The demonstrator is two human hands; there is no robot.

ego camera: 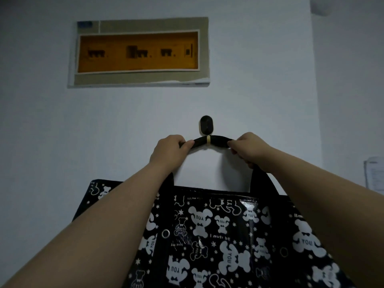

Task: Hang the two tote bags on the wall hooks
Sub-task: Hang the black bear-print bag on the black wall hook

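Note:
A black tote bag [218, 235] printed with white bears hangs against the white wall below an oval black wall hook [205, 125]. Its black handle [216, 141] arches over the hook's pale prong. My left hand [169, 151] pinches the handle just left of the prong. My right hand [250, 149] grips the same handle just right of it. Both forearms cross in front of the bag's upper corners. Only one bag and one hook are in view.
A breaker panel [138, 53] with an amber window is set in the wall above the hook. A wall corner [315, 100] runs down at the right, with a paper sheet [375, 175] pinned past it.

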